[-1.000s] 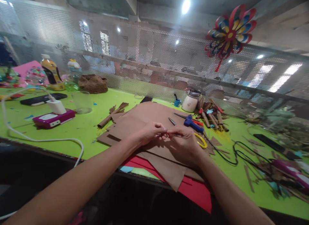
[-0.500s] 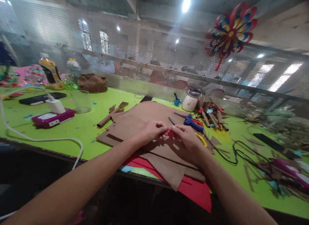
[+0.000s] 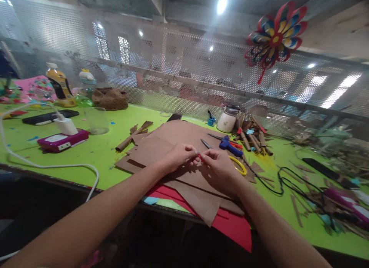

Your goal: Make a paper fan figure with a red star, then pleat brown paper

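A small red piece [image 3: 200, 157], paper by its look, is pinched between my two hands above a stack of brown paper sheets [image 3: 170, 131]. My left hand [image 3: 181, 157] grips it from the left with thumb and fingers closed. From the right, the closed fingertips of my right hand [image 3: 219, 166] hold the same piece, mostly covering it. Just beyond the right hand lie yellow-handled scissors [image 3: 238, 166] and a blue glue gun [image 3: 229, 146]. Red paper [image 3: 233, 227] sticks out beneath the brown sheets at the table's front edge.
Rolled brown paper pieces [image 3: 253, 139] lie by a white jar [image 3: 227, 119] at the back right. On the left are a purple power strip [image 3: 63, 140], a clear cup [image 3: 97, 121] and a white cable [image 3: 57, 166]. A black cord [image 3: 271, 189] crosses the green table's right side.
My right hand has turned and shifted slightly, so less of the red piece shows and more of the yellow scissor handle is visible. My left hand stays nearly still.
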Motion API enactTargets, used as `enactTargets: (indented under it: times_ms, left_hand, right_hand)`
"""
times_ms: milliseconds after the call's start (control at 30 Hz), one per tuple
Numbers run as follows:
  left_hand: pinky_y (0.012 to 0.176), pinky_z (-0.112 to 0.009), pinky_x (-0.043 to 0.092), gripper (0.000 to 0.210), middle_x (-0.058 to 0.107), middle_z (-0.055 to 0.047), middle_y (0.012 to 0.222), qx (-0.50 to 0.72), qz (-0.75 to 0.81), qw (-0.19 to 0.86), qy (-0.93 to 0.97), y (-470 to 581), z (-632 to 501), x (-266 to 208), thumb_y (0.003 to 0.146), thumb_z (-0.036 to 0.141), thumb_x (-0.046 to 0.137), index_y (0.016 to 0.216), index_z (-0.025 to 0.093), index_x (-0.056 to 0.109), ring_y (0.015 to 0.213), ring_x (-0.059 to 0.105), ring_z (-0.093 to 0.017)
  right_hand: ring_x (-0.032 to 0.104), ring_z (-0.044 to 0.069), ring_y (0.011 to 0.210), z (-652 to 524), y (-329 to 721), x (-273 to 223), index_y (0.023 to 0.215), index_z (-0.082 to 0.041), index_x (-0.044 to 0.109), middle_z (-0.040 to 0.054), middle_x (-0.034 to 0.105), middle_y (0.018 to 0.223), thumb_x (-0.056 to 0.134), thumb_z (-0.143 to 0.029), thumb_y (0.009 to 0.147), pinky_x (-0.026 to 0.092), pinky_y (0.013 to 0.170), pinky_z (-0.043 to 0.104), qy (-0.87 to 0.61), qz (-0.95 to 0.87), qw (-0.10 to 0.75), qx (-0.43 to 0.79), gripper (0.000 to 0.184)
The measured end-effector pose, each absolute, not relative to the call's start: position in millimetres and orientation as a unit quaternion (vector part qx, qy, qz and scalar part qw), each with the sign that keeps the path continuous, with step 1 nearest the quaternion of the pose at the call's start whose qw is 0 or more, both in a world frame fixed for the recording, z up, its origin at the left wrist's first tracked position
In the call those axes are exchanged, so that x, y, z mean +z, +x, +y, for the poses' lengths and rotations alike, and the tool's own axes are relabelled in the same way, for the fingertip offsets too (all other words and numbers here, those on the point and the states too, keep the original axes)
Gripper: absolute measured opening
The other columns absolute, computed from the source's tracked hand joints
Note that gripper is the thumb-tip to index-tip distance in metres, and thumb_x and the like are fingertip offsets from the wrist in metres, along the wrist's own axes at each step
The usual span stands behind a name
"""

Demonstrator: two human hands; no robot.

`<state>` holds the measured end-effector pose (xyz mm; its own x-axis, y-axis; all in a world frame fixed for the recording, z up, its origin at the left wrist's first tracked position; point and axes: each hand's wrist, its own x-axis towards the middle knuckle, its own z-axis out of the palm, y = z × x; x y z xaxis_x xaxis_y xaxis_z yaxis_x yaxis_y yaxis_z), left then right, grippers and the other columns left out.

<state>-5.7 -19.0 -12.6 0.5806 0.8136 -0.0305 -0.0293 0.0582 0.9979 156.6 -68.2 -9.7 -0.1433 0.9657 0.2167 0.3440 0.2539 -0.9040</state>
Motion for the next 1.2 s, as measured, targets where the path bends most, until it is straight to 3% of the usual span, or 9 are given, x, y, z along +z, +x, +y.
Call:
enactTargets:
  times_ms: [200,533,733,933,1033,1200]
  left_hand:
    - [0.05,-0.025,0.046,0.012,0.061,-0.003,0.059,0.313,0.302,0.672,0.6,-7,-19,-14,0.078,0.022,0.059,0.074,0.012,0.055,0.047,0.056,-0.01]
    - [0.052,-0.02,0.041,0.016,0.059,0.0,0.058,0.388,0.32,0.602,0.619,-4,-24,-7,0.077,0.027,0.062,0.073,0.012,0.057,0.051,0.053,-0.008]
    - [0.053,-0.02,0.039,0.021,0.056,0.002,0.057,0.386,0.312,0.563,0.661,-4,-27,-3,0.072,0.031,0.065,0.07,0.012,0.057,0.053,0.049,-0.008]
    - [0.051,-0.021,0.038,0.023,0.057,0.001,0.059,0.28,0.328,0.582,0.689,-10,-21,-9,0.071,0.036,0.062,0.073,0.013,0.058,0.052,0.05,-0.009]
    - [0.051,-0.021,0.037,0.03,0.059,0.0,0.06,0.225,0.307,0.583,0.718,-13,-18,-12,0.071,0.042,0.062,0.074,0.012,0.061,0.052,0.051,-0.009]
    - [0.047,-0.02,0.032,0.042,0.061,-0.003,0.058,0.215,0.293,0.599,0.713,-17,-17,-15,0.069,0.052,0.063,0.071,0.01,0.062,0.052,0.055,-0.011]
  right_hand:
    - [0.055,0.013,0.061,-68,157,-7,0.073,-0.014,0.065,0.0026,0.064,0.067,0.053,-0.03,0.079,0.04,0.056,0.023,-0.509,-0.687,0.418,0.307,0.021]
    - [0.054,0.011,0.055,-60,161,-17,0.074,-0.014,0.062,0.0022,0.06,0.067,0.063,-0.045,0.073,0.044,0.054,0.026,-0.433,-0.526,0.501,0.533,0.03]
    - [0.049,0.009,0.051,-62,157,-18,0.072,-0.014,0.062,-0.0003,0.058,0.059,0.066,-0.041,0.07,0.038,0.05,0.022,-0.472,-0.559,0.513,0.449,0.028]
    - [0.05,0.012,0.057,-68,158,-3,0.068,-0.015,0.064,0.0001,0.059,0.059,0.056,-0.03,0.077,0.036,0.053,0.023,-0.532,-0.692,0.411,0.263,0.019]
    - [0.055,0.014,0.063,-72,157,2,0.067,-0.016,0.065,0.0017,0.065,0.065,0.055,-0.024,0.076,0.04,0.057,0.023,-0.518,-0.714,0.377,0.283,0.016]
    - [0.057,0.015,0.062,-72,152,3,0.067,-0.015,0.064,0.0029,0.065,0.064,0.052,-0.019,0.074,0.041,0.057,0.023,-0.5,-0.695,0.389,0.339,0.015]
